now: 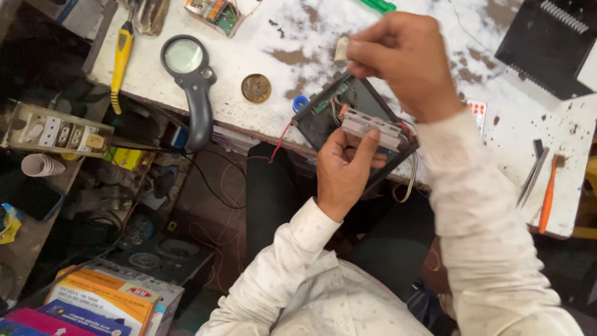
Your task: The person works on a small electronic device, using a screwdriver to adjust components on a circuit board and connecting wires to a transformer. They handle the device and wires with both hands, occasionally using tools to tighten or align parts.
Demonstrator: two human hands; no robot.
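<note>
My left hand grips the near edge of a dark, flat, opened electronic device, thumb on a pale metal bracket fixed across it. Wires and a small green circuit board show inside the casing. The device is tilted over the worktable's front edge. My right hand hovers above it, fingers pinched on a small pale piece. A red wire hangs from the device's left corner.
On the worn white worktable lie a black magnifying glass, a yellow-handled tool, a round brown disc, tweezers, an orange-handled tool and a black ribbed part. A switch board and boxes sit lower left.
</note>
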